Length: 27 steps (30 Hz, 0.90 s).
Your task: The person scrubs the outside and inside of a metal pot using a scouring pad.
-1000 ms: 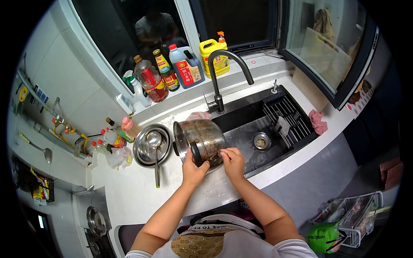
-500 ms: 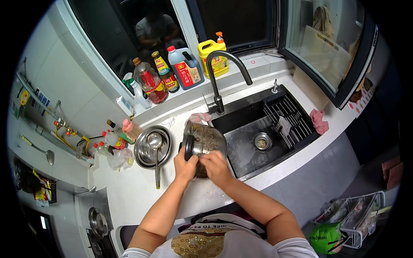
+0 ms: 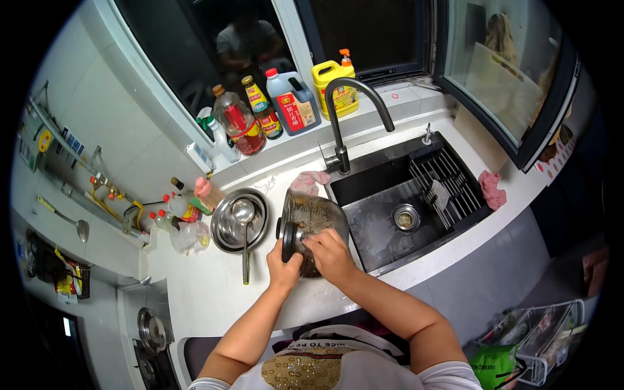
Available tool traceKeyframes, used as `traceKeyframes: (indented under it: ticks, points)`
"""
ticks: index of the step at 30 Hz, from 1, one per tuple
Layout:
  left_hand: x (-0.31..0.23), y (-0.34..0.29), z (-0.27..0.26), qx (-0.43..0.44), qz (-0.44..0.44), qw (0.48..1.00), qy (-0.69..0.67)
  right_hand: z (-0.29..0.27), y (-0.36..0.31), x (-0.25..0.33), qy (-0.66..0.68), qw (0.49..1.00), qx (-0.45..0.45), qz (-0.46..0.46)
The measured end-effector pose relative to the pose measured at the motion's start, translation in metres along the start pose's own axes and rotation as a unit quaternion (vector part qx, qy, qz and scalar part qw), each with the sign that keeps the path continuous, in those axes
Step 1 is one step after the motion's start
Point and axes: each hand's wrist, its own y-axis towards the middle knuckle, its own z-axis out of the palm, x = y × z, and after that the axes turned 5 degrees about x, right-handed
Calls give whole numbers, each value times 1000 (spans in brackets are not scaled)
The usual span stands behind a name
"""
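Glass pot lid (image 3: 312, 221): rigid, breakable, likely slick; best taken at black knob (image 3: 288, 240), where left hand (image 3: 284, 268) grip is closed; right hand (image 3: 331, 255) pressed alongside, fingers curled

We see our two forearms bare from the elbows down, with no watch, bracelet or ring showing on the left hand (image 3: 284, 268) or the right hand (image 3: 333, 255), and no gloves. We wear a white short-sleeved top whose sleeve edges show at both lower corners of our body. On its chest sits a patch of gold, sequin-like decoration under an arc of dark printed lettering.
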Motion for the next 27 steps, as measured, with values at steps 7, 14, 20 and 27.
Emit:
traceKeyframes:
  ticks: [7, 14, 20, 27]
  points:
    - [10, -15, -5, -1, 38, 999, -11, 8, -1, -2, -1, 1000, -21, 20]
    - [12, -25, -6, -8, 47, 999, 14, 7, 36, -7, 56, 986, -62, 147]
    - [20, -36, -7, -27, 23, 998, 56, -12, 35, -30, -51, 992, 92, 76]
    - [22, -34, -6, -21, 11, 997, 75, 5, 30, 1, 16, 997, 79, 20]
